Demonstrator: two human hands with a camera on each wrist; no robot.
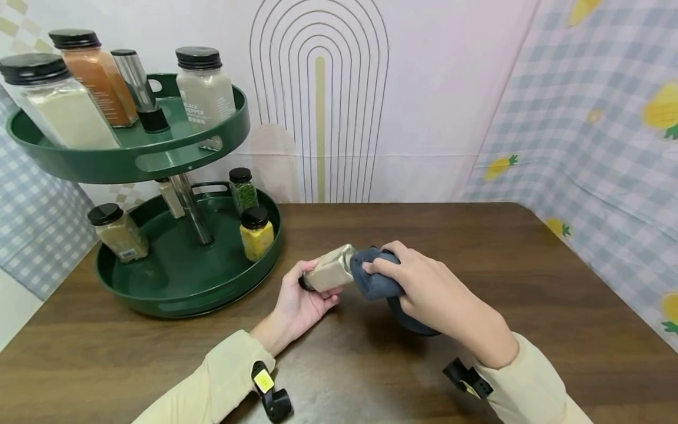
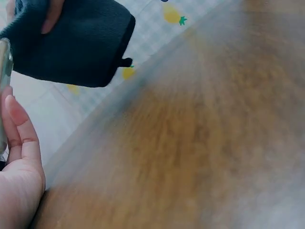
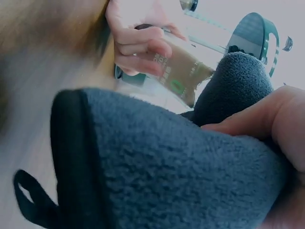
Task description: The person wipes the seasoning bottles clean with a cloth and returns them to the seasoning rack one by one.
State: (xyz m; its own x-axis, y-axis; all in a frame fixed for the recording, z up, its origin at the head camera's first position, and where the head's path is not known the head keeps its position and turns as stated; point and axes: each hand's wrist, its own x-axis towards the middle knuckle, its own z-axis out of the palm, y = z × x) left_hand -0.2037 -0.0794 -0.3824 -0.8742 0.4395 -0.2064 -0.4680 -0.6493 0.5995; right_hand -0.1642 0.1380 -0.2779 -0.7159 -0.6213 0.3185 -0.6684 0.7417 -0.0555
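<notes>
My left hand [image 1: 304, 306] grips a clear spice jar [image 1: 329, 270] of pale powder near its black lid, the jar lying tilted with its base toward the right. In the right wrist view the jar [image 3: 178, 71] shows a printed label with a green mark, and the left fingers [image 3: 138, 50] wrap its side. A dark blue-grey cloth [image 1: 376, 277] is bunched in my right hand [image 1: 429, 288], pressed up close to the jar's base. The cloth [image 2: 76, 43] hangs down with a black edge and a small loop.
To the left stands a two-tier green turntable rack [image 1: 190, 288]. Its upper tray [image 1: 180, 159] bears several black-lidded jars and a metal cylinder; smaller jars, such as a yellow one [image 1: 256, 235], stand below. Brown wooden table [image 1: 529, 265] lies underneath, with patterned cloth hangings [image 1: 572, 118] behind.
</notes>
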